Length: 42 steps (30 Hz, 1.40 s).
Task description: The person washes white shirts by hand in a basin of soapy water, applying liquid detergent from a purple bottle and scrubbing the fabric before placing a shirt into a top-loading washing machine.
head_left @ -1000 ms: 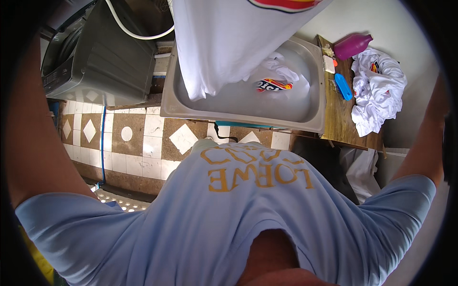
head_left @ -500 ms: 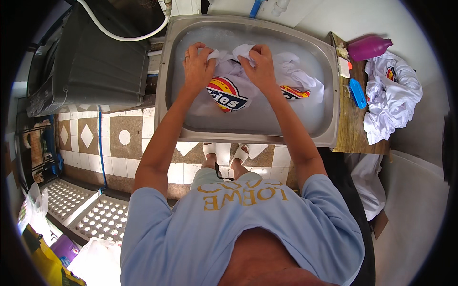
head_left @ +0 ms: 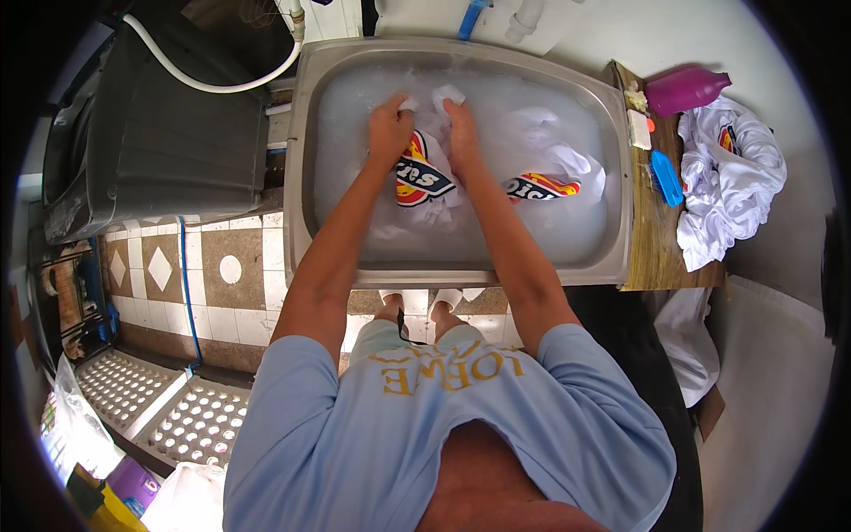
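A steel sink (head_left: 461, 273) holds cloudy water with white printed garments in it. My left hand (head_left: 391, 129) grips a white shirt (head_left: 425, 182) that bears a red, yellow and dark printed patch. On the same shirt, my right hand (head_left: 462, 133) pinches a bunched white fold that sticks up past the fingertips. The shirt hangs partly in the water between my hands. To the right of it floats a second white garment (head_left: 542, 184) with a similar patch, apart from my hands. Some fingertips are hidden by the cloth.
On the wooden counter (head_left: 654, 253) at the right lie a blue brush (head_left: 665, 177), a white soap bar (head_left: 638, 129), a purple bottle (head_left: 687, 90) and a heap of white laundry (head_left: 731, 177). A dark grey tub-like machine (head_left: 168, 133) stands left, with a white hose (head_left: 222, 87) above it.
Both hands have drawn closer together and lower, and the shirt between them has bunched narrower. The second garment now lies apart on the right.
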Motion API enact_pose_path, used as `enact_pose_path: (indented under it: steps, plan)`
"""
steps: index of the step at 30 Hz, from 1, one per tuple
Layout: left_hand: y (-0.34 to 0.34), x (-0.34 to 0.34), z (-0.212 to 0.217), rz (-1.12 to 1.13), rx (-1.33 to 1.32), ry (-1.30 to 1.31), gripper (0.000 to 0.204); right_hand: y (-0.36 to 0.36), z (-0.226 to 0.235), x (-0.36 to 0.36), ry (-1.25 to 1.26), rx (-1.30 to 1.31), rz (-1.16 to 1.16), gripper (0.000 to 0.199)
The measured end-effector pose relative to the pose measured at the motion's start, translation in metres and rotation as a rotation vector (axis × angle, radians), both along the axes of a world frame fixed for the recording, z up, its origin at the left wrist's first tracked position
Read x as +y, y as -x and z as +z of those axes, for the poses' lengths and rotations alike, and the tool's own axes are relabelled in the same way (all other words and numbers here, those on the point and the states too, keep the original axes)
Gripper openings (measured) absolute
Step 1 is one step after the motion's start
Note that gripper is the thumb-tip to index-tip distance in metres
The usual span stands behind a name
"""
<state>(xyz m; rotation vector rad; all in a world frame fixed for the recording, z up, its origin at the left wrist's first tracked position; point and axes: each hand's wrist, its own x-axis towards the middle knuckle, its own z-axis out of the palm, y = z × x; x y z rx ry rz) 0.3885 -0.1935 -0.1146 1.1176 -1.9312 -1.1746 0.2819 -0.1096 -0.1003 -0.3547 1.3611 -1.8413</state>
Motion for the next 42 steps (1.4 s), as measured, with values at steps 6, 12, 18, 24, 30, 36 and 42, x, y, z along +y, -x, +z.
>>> enact_pose_path:
  steps: [6, 12, 18, 24, 30, 36, 42]
  plan:
    - [0.033, 0.071, 0.087, -0.072, 0.185, 0.303, 0.024, 0.007, 0.019, 0.001, 0.078, -0.452, 0.142, 0.042]
    - [0.031, 0.037, 0.070, 0.170, 0.019, 0.362, 0.029, 0.010, -0.015, -0.019, -0.135, 0.029, 0.152, 0.038]
    - [0.038, 0.062, 0.074, -0.001, 0.179, 0.239, 0.027, 0.043, -0.059, -0.005, -0.003, 0.599, 0.138, 0.031]
    - [-0.016, -0.020, 0.048, 0.079, -0.164, 0.255, 0.033, -0.005, 0.044, 0.004, -0.120, -0.414, -0.109, 0.027]
    - [-0.034, 0.001, 0.038, -0.307, -0.418, 0.629, 0.049, -0.003, 0.015, 0.030, -0.321, 1.220, -0.063, 0.036]
    - [-0.032, -0.001, -0.017, -0.315, -0.420, 0.350, 0.051, -0.003, -0.023, 0.021, -0.529, 1.374, 0.128, 0.037]
    - [0.012, 0.008, 0.016, -0.047, 0.178, 0.194, 0.030, 0.002, -0.008, -0.010, 0.059, -0.236, -0.047, 0.035]
